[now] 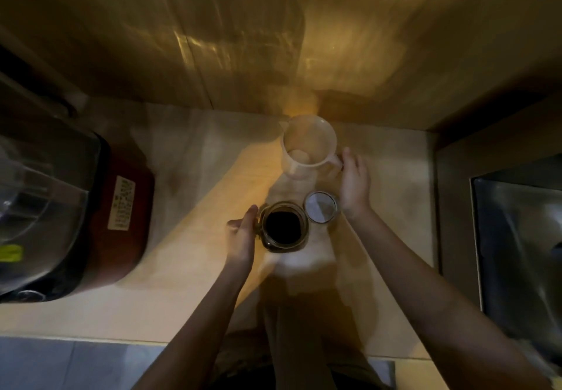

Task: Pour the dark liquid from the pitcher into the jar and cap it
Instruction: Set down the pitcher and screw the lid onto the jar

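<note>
Fingers of your right hand are loose and spread, tips touching the pitcher handle, not clearly gripping; left-hand fingers lie flat against the jar's side, steadying, not wrapped around it. Largest first: the counter carries a dark red appliance far left, well apart, and a sink sits at right. Pitcher stands upright at the back, looks empty, pale inside. Jar sits in front of it, open-mouthed, dark liquid up near the neck. Lid lies on the counter just right of the jar, beside your right wrist. Judgement: pour done, capping left — grab lid, seat it, twist.
</note>
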`<state>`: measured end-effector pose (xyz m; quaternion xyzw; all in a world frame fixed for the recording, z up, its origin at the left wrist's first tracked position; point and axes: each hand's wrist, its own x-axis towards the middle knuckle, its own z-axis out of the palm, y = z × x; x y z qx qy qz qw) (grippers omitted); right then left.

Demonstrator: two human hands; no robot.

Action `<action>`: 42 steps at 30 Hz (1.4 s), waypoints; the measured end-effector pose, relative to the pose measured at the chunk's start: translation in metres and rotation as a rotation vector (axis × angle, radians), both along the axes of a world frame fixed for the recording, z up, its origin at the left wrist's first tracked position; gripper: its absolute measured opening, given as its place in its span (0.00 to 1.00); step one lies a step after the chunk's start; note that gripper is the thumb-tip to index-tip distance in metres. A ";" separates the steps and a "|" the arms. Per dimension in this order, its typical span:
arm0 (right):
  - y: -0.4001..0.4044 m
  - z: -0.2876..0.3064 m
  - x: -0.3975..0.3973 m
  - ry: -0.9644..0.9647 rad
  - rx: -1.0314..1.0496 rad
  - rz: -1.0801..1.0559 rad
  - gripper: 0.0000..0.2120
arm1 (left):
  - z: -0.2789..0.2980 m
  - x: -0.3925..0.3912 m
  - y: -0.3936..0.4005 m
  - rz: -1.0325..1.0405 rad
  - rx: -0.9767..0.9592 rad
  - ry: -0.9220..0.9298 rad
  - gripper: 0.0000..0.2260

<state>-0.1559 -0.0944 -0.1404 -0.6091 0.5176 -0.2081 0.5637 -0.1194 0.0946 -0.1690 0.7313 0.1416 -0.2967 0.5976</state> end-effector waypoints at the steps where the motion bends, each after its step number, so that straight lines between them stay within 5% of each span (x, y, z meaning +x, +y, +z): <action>1: 0.001 -0.002 -0.005 0.014 -0.028 -0.024 0.10 | -0.002 0.000 0.000 -0.001 0.001 0.010 0.21; 5: 0.012 -0.022 -0.029 0.195 -0.168 0.154 0.07 | -0.006 -0.002 0.000 -0.022 -0.007 0.014 0.19; 13: 0.034 -0.039 -0.052 0.568 -0.353 0.611 0.39 | -0.003 -0.002 0.001 -0.038 0.045 -0.032 0.18; 19: 0.032 -0.036 -0.052 0.691 -0.488 0.702 0.39 | 0.006 -0.003 0.004 -0.133 0.091 -0.074 0.21; 26: 0.023 0.022 -0.065 0.564 -0.520 0.974 0.44 | 0.020 0.006 0.030 -0.327 0.020 -0.358 0.14; 33: 0.027 0.077 -0.068 0.485 -0.698 1.207 0.45 | 0.033 0.012 0.037 -1.058 0.239 -0.622 0.46; 37: 0.038 0.094 -0.065 0.472 -0.799 1.250 0.46 | 0.030 0.012 0.030 -1.082 0.258 -0.671 0.46; 42: 0.050 0.097 -0.053 0.379 -0.639 1.267 0.47 | 0.029 0.011 0.027 -1.025 0.221 -0.567 0.46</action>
